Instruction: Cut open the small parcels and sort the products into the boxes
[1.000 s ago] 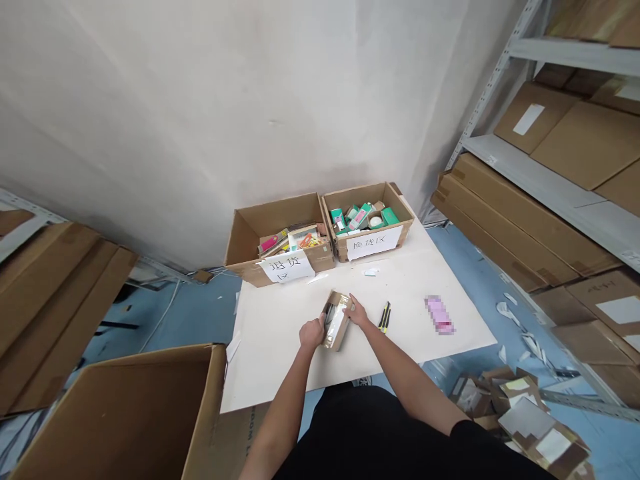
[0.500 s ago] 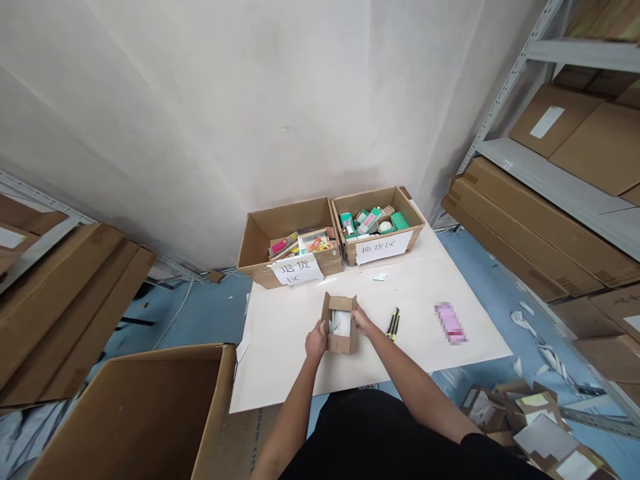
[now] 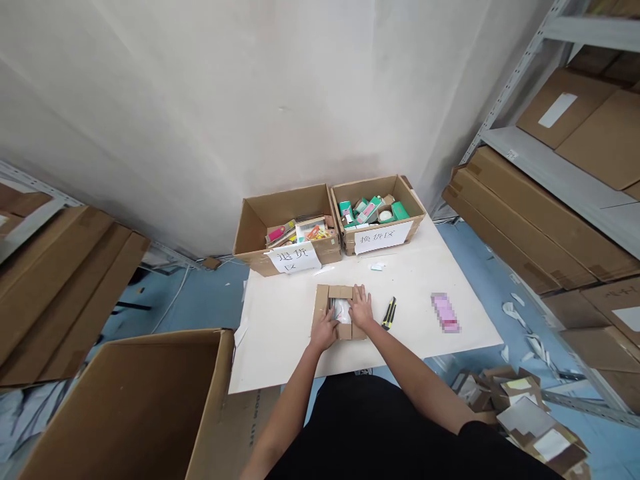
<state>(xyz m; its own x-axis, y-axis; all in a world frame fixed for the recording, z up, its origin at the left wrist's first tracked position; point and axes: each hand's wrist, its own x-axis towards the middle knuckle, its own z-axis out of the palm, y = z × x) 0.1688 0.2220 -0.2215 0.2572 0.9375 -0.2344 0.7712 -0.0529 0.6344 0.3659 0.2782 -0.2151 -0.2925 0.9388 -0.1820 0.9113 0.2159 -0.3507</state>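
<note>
A small cardboard box [image 3: 343, 331] lies on the white table with its flaps folded outward. Inside it shows a white item [image 3: 342, 311], partly covered by my fingers, whose kind I cannot make out. My left hand [image 3: 325, 331] rests over the left flap, fingers stretched to the opening. On the right side, my right hand [image 3: 361, 309] lies with spread fingers across the other flap and the box's edge. A yellow-and-black utility knife [image 3: 389, 313] lies just right of the box.
Two labelled cartons, a left one [image 3: 327, 250] and a right one [image 3: 411, 230], hold small packages at the table's back. A blurred pink item [image 3: 445, 312] lies on the right. A large open carton [image 3: 227, 360] stands at left. Shelves [image 3: 560, 157] of boxes flank the table.
The small box's flaps have been spread outward and it lies flat on the table. Both hands have moved from its sides to the flaps and opening.
</note>
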